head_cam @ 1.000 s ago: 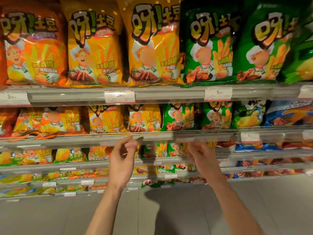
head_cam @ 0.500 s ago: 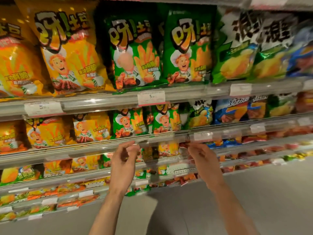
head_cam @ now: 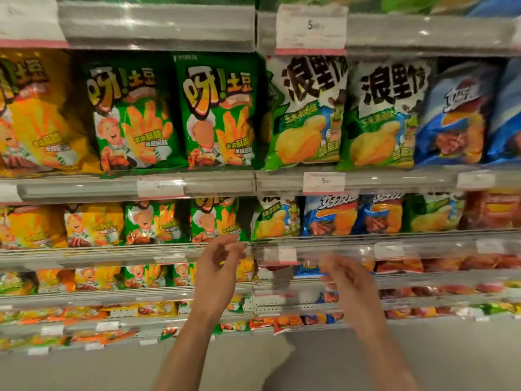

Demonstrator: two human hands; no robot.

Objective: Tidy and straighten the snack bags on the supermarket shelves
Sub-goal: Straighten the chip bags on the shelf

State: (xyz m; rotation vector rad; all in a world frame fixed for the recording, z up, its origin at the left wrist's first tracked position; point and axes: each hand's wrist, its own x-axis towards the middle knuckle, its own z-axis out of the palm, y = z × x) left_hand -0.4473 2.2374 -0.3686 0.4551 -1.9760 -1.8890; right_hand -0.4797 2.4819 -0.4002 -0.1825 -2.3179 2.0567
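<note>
head view: both grips hold nothing. left hand [head_cam: 218, 268] and right hand [head_cam: 345, 277] hang with fingers loosely curled, just before the rail [head_cam: 338, 246] of the second shelf, touching no bag as far as the blur allows. the snack bags stand above: small green bags [head_cam: 214, 221] beside the left hand, big green bags [head_cam: 217, 114] one shelf up, upright. best to take a leaning bag by both side edges and square it to the rail, gently.

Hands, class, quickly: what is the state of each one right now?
Left hand: fingers loosely curled, holding nothing, in front of the shelf rail.
Right hand: blurred, relaxed, holding nothing visible.
</note>
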